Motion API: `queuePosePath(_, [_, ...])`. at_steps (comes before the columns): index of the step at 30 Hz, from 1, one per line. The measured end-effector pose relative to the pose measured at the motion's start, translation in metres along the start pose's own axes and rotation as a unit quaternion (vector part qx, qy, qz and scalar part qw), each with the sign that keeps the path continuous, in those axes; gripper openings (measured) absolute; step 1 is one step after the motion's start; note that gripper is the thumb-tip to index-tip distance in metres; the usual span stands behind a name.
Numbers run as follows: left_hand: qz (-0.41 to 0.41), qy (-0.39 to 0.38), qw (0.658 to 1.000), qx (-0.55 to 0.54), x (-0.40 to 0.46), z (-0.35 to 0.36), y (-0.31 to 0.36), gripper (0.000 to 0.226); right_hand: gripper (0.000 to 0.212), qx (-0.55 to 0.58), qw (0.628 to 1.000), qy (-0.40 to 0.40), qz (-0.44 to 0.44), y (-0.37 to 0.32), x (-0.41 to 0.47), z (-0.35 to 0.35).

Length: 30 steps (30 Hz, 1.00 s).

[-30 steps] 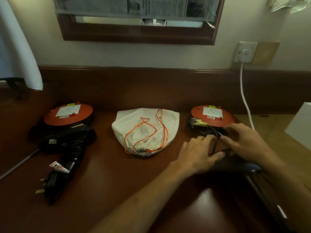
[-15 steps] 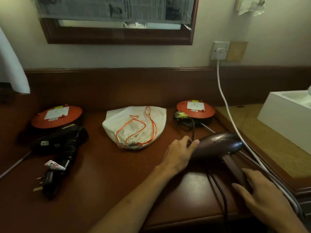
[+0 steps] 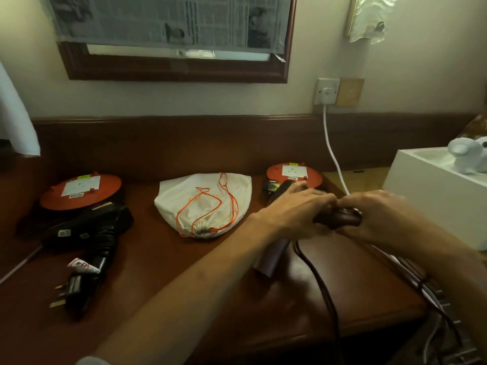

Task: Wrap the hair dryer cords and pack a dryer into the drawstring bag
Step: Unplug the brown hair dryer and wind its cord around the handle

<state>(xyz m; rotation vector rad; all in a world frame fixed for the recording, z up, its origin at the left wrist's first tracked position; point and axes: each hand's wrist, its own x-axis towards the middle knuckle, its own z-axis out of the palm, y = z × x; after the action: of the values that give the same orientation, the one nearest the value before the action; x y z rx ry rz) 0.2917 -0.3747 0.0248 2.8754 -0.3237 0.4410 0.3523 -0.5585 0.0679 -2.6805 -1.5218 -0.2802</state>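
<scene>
Nearest, the dark cord point(image 3: 320, 280) of the maroon hair dryer point(image 3: 340, 219) trails down over the front edge of the brown desk point(image 3: 200, 280) and out of sight. Just above it both hands meet on that dryer, which is held a little over the desktop at the right: the left hand point(image 3: 295, 214) has its fingers curled over the body from the left, and the right hand point(image 3: 376, 217) has its fingers wrapped round the other end, the two hands touching at the knuckles. The dryer's handle point(image 3: 271, 256) points down and left below the left hand. On the left side of the desk lies a black hair dryer point(image 3: 87, 230), its cord wound round the handle and its plug point(image 3: 68, 291) lying nearest the front edge. In the middle, further back, sits the white drawstring bag point(image 3: 205, 201), its mouth gathered shut and its orange string looped on top. Behind are two red discs point(image 3: 81, 191), one by each dryer. A white cable point(image 3: 332, 151) drops from the wall socket point(image 3: 326, 91), and a white box point(image 3: 432, 191) stands at the far right.
</scene>
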Motion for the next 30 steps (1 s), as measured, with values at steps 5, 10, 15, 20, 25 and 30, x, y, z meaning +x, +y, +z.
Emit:
queuePosePath(5, [-0.053,0.092,0.982,-0.157,-0.021,-0.005,-0.024,0.042,0.075,-0.073,0.996,0.037,0.041,-0.012,0.030,-0.024])
queuePosePath(10, [-0.136,0.170,0.935,-0.281,-0.044,0.009,-0.040,0.042,0.110,0.205,0.970,0.110,0.065,-0.002,0.045,-0.020])
queuePosePath(15, [-0.197,0.234,0.881,-0.360,-0.062,0.020,-0.055,0.042,0.053,0.526,0.838,0.108,0.093,0.009,0.033,-0.004])
queuePosePath(20, [-0.238,0.276,0.835,-0.411,-0.065,0.026,-0.065,0.039,0.032,0.515,0.838,0.155,0.090,-0.024,0.005,0.064])
queuePosePath(25, [-0.232,0.248,0.838,-0.426,-0.057,0.028,-0.067,0.033,0.056,0.495,0.850,0.161,0.088,-0.067,-0.003,0.121])
queuePosePath(30, [-0.236,0.278,0.830,-0.421,-0.058,0.032,-0.065,0.030,0.067,0.361,0.927,0.096,0.025,-0.091,0.003,0.129])
